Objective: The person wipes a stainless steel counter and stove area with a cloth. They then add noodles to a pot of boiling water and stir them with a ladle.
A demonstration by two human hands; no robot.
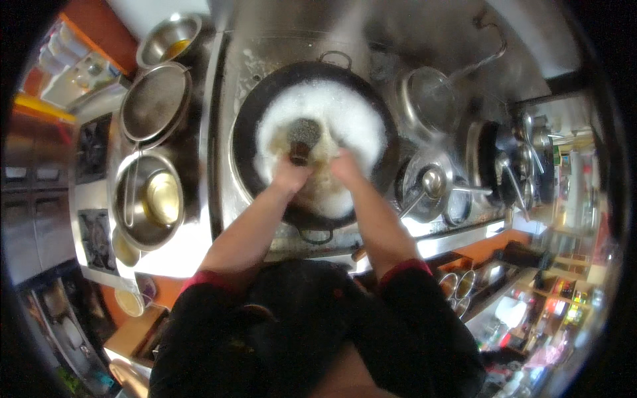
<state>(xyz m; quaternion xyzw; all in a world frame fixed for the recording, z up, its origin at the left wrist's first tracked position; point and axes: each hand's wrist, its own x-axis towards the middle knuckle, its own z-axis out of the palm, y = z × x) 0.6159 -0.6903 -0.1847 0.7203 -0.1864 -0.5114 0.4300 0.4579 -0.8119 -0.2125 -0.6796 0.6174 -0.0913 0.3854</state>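
Observation:
A large dark wok (pixel 249 149) with two loop handles sits on the steel range before me, filled with white foam (pixel 318 99) over brownish liquid. My left hand (pixel 293 174) is over the wok, at the lower end of a dark, round-headed object (pixel 304 133), perhaps a brush or scrubber; its fingers appear closed round it. To the right, my right hand (pixel 345 166) reaches down into the foam, its fingertips blurred and partly hidden. Whether it grips anything does not show.
Left of the wok stand a steel bowl with yellow liquid (pixel 122 199), a round strainer (pixel 155 104) and another steel bowl (pixel 149 49). On the right are a steel ladle (pixel 434 183), a round pan or lid (pixel 430 99) and a faucet (pixel 490 54).

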